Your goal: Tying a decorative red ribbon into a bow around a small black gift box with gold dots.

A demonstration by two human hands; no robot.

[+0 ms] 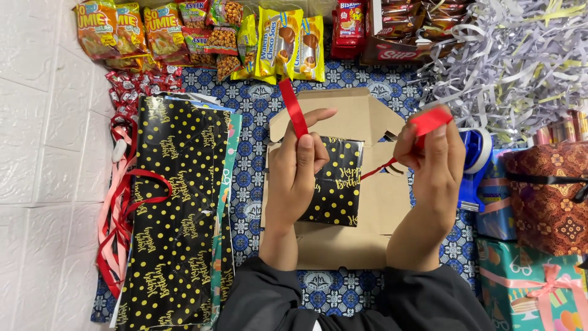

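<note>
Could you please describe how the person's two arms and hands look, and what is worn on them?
Both hands are bare: the left hand and the right hand have no gloves, and no rings or watch show in this view. The forearms are uncovered. Lower down, both arms are in dark, black-looking long sleeves of soft cloth, pushed back. The fingers have short, plain nails.

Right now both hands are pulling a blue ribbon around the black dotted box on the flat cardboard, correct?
Not quite: the ribbon is red, not blue. The head view shows the left hand and right hand each holding an end of it over the black dotted box on the flat cardboard.
</note>
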